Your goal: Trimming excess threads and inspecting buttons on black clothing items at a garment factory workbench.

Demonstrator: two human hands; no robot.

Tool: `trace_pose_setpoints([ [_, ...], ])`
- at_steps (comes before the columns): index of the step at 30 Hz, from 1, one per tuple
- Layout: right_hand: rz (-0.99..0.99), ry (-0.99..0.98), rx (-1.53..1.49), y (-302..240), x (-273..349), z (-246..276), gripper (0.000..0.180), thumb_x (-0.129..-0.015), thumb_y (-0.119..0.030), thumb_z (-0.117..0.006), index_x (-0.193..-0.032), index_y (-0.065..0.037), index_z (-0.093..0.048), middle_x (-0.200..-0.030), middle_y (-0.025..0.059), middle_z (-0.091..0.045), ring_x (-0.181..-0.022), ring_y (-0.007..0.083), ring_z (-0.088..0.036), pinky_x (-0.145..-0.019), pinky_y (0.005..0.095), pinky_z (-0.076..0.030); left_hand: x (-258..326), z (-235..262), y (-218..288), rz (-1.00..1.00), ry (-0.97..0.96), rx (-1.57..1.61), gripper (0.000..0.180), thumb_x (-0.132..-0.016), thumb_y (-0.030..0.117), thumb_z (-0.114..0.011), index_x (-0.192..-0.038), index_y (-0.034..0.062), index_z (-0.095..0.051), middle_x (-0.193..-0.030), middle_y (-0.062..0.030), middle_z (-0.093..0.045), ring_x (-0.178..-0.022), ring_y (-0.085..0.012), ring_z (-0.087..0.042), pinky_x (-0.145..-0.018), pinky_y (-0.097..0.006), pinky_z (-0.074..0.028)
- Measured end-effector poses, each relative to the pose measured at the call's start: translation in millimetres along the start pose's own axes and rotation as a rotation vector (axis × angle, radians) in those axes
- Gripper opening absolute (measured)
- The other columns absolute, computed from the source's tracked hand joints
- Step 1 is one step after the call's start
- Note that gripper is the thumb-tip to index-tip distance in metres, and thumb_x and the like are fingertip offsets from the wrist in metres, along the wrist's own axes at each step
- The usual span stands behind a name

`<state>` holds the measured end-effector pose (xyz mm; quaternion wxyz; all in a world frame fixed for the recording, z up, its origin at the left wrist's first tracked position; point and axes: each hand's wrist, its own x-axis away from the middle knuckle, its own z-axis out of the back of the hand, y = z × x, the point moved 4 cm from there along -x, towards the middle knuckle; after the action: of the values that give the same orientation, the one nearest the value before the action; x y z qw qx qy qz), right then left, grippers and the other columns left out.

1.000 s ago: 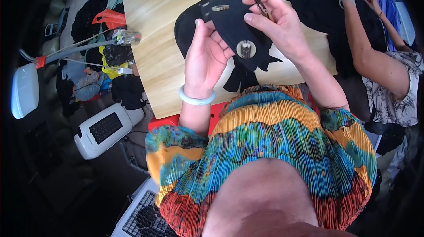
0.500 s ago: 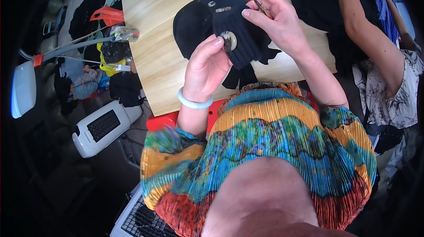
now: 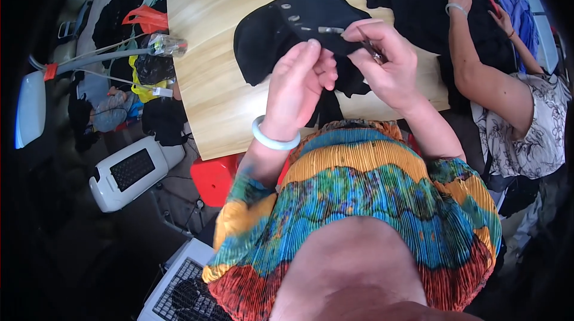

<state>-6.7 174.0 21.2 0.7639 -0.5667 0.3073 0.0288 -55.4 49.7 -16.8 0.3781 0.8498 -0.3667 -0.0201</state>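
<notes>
Both hands work a black garment [image 3: 299, 28] lifted just above the wooden table [image 3: 209, 75]. Her left hand [image 3: 299, 81] pinches the cloth by its row of metal snaps; her right hand [image 3: 388, 64] pinches small scissors [image 3: 371, 49] at the fabric. Keeping the cloth taut and snipping only thread looks wise. One orange bag [image 3: 146, 19] lies at the table's far left edge.

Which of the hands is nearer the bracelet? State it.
Left. The bracelet circles the left wrist, directly below the left hand, which grips the black garment. The right hand holds a small metal tool farther to the right, apart from the bracelet.
</notes>
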Motion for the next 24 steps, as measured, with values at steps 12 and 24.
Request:
trace_pose_setpoints([
  [12, 0.023, -0.072, -0.143, -18, -3, 7, 0.023, -0.06, 0.012, -0.059, -0.08, 0.003, -0.054, -0.083, 0.0088, -0.056, -0.069, 0.0107, -0.054, -0.057, 0.0204, -0.043, 5, -14, 24, -0.899, -0.055, -1.082, 0.039, -0.065, -0.005, -0.057, -0.103, 0.0007, -0.052, -0.083, -0.0138, -0.058, -0.074, -0.0241, -0.059, -0.067, -0.027, -0.046],
  [24, 0.278, -0.044, 0.143, -30, 1, -2, 0.027, -0.051, 0.005, -0.059, -0.077, -0.004, -0.059, -0.08, 0.0077, -0.055, -0.058, 0.0164, -0.055, -0.046, 0.0238, -0.044, 4, -24, 25, -0.708, -0.02, -0.614, 0.021, -0.078, -0.007, -0.048, -0.098, -0.0024, -0.052, -0.089, -0.0056, -0.058, -0.075, -0.0063, -0.054, -0.065, -0.018, -0.043],
])
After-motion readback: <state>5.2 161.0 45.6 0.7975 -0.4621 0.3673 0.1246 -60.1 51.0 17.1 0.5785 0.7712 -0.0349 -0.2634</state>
